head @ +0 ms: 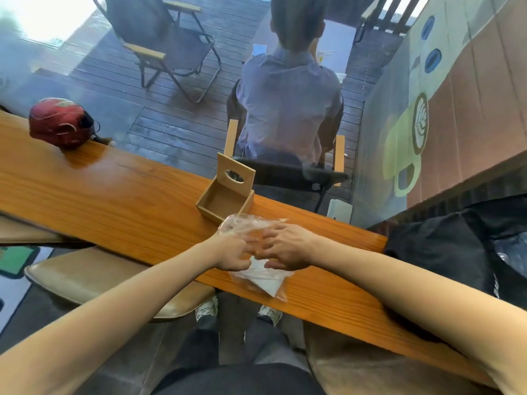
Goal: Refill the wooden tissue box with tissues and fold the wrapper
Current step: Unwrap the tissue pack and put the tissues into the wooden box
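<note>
The wooden tissue box [225, 202] stands on the long wooden counter [114, 206] with its slotted lid [236, 173] tipped up; the inside looks bare. Just in front of it lies a clear plastic wrapper [245, 223] with white tissues [263, 280] showing at its near end. My left hand [232, 250] and my right hand [285, 245] meet over the wrapper's middle, fingers curled into the plastic. The part of the pack under my hands is hidden.
A red helmet [60, 122] rests at the counter's far left. A black bag [445, 246] sits at the right end. Behind the glass a person [288, 101] sits with their back to me, with a folding chair [168, 49] on the deck. A tan stool [94, 277] stands below left.
</note>
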